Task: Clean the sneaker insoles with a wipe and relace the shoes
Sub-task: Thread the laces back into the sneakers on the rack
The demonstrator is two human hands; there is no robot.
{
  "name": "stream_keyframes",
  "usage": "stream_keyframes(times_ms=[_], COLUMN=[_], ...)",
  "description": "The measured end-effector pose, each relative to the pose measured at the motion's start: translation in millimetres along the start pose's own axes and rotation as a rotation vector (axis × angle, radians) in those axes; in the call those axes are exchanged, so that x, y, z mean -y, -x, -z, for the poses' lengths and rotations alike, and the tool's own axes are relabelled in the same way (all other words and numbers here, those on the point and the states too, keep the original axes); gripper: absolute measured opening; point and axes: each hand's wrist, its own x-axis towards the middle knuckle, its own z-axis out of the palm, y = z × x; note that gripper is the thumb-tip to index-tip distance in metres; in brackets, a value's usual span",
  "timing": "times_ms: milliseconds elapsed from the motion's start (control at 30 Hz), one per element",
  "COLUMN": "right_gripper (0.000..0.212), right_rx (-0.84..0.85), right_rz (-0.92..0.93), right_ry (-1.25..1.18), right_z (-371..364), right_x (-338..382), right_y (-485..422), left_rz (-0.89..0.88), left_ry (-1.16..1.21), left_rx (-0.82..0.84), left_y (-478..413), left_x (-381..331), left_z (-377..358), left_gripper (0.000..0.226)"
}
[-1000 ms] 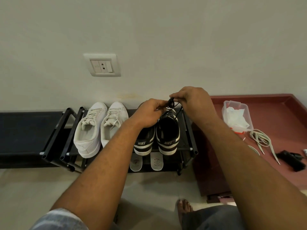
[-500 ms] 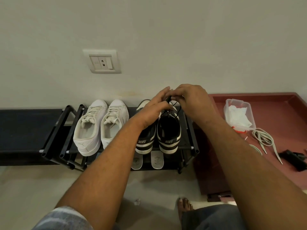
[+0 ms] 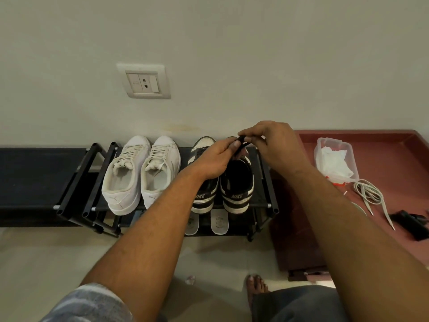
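Observation:
Two black-and-white sneakers stand on the top shelf of a black shoe rack (image 3: 267, 206). My left hand (image 3: 217, 159) and my right hand (image 3: 270, 144) meet above the right black sneaker (image 3: 236, 189) and both pinch its black lace (image 3: 242, 139). The left black sneaker (image 3: 204, 198) is partly hidden by my left wrist. Two pale insoles (image 3: 219, 223) lie on the lower shelf below these shoes. A pair of laced white sneakers (image 3: 141, 173) stands to the left on the same rack.
On the red ledge (image 3: 383, 159) to the right stand a clear box with white wipes (image 3: 334, 160), loose white laces (image 3: 371, 196) and a black object (image 3: 413, 223). A wall socket (image 3: 144, 82) is above the rack. My foot (image 3: 256, 287) rests on the tiled floor.
Both hands have stayed at the right black sneaker's lace, shifting slightly as the fingers work it. The view has tilted a little.

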Motion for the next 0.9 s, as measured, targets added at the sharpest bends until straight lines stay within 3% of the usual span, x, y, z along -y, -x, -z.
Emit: stream_keyframes(times_ms=[133,267,467,700,800,900], right_gripper=[0.022,0.02,0.016,0.018,0.03,0.023], right_rx=[0.008,0.041,0.096,0.093,0.168,0.269], right_rz=[-0.088,-0.169,-0.305,-0.515,-0.522,-0.485], right_ry=[-0.044,-0.071,-0.254,-0.699,-0.729,-0.701], right_z=[-11.2,-25.6,-40.2,-49.1,-53.9,-56.1], right_x=[-8.4,-17.8,-26.6,-35.5,-31.5,-30.0], right_y=[6.9,14.0,19.5,18.4,15.9,13.3], left_rz=[-0.077,-0.114,-0.141,-0.245,-0.237,-0.279], left_ry=[-0.386,-0.677,-0.799,-1.12,-1.123,-1.021], left_rx=[-0.111,-0.173,-0.122,-0.295,-0.331,-0.332], left_y=[-4.2,-5.9,-2.9,4.1,6.1,6.3], left_x=[1.4,2.3,-3.1,-12.9,-9.5,-7.8], left_z=[2.3,-3.3,-10.1,-18.9,-22.7,-24.1], left_gripper=[0.022,0.032,0.022,0.02,0.02,0.019])
